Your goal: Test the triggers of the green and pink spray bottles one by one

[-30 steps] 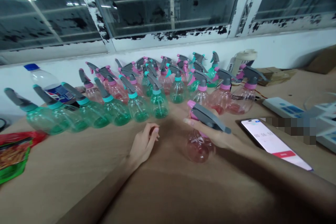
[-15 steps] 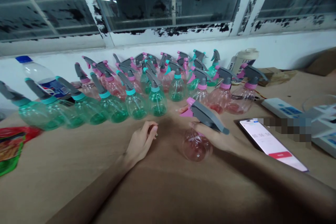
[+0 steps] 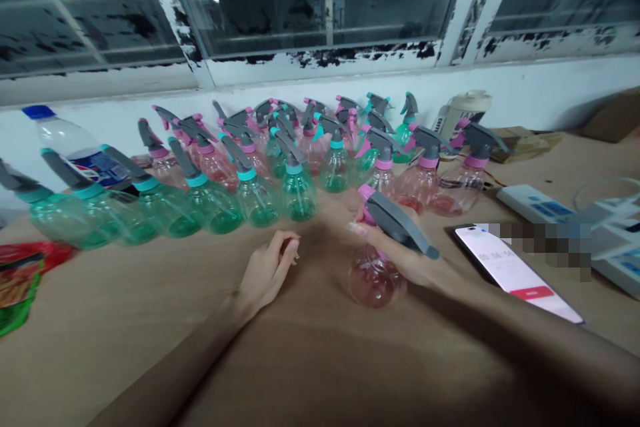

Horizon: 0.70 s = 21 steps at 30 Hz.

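The right hand point(image 3: 404, 259) has its fingers wrapped around the neck of a transparent pink round plastic spray bottle point(image 3: 375, 282), grasping it beneath its grey-and-pink plastic spray head point(image 3: 395, 217); whether they press the trigger cannot be told; the left hand point(image 3: 270, 270) lies near the brown tabletop point(image 3: 250, 360), its fingers half-curled and released, with nothing visible in them.

The held bottle is nearest the person, between the left hand and the black-edged phone with a lit white screen point(image 3: 520, 273); it tilts a little, and whether its base touches the tabletop is unclear.

As for what is done, the held bottle wears its spray head, which seems seated on the neck; behind it, a front row of transparent green plastic spray bottles point(image 3: 217, 210) stands to the left and three pink-collared clear plastic spray bottles point(image 3: 417, 190) stand to the right, with more crowded behind; all whose tops show have their heads on too.

As for what is left, the held bottle stands apart from the others and is in the grip, so its handling looks unfinished; whether those standing are already dealt with or waiting cannot be judged.
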### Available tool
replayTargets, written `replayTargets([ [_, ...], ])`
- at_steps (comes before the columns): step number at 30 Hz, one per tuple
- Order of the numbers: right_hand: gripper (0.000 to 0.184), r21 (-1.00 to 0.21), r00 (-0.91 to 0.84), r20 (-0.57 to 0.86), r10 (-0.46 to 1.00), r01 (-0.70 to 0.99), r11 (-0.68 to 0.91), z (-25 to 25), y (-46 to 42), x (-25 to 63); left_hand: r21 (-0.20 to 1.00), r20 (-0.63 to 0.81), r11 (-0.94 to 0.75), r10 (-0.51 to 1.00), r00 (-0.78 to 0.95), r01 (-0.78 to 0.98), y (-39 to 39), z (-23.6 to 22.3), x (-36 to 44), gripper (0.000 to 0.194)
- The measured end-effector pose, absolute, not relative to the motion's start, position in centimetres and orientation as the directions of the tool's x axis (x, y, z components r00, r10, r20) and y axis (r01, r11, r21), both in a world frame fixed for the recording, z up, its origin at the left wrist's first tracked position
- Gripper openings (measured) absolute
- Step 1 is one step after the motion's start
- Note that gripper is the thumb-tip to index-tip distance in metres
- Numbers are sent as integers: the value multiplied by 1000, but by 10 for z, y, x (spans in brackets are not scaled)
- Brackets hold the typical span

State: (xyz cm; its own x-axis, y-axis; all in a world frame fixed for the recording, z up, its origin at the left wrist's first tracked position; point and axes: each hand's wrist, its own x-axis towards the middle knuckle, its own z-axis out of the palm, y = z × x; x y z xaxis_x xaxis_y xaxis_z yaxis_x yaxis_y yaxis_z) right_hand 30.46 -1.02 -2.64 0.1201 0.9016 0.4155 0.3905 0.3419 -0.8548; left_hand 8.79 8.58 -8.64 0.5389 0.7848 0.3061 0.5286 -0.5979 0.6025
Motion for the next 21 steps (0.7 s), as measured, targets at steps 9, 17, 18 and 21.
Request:
replayTargets([
  [9, 13, -806, 108, 439, 892, 486, 338, -14, -16, 304, 584, 309, -607, 780, 544, 539, 84, -84, 88, 26],
  [17, 14, -818, 184, 461, 868, 466, 336, -28, -14, 304, 585, 298, -600, 785, 543, 545, 85, -84, 89, 27],
  [18, 14, -807, 190, 474, 860, 485, 337, -30, -14, 305, 588, 298, -598, 786, 542, 544, 84, -84, 89, 27],
  [21, 15, -811, 182, 449, 875, 493, 315, -30, -15, 305, 600, 293, -592, 789, 540, 538, 84, -84, 89, 27],
])
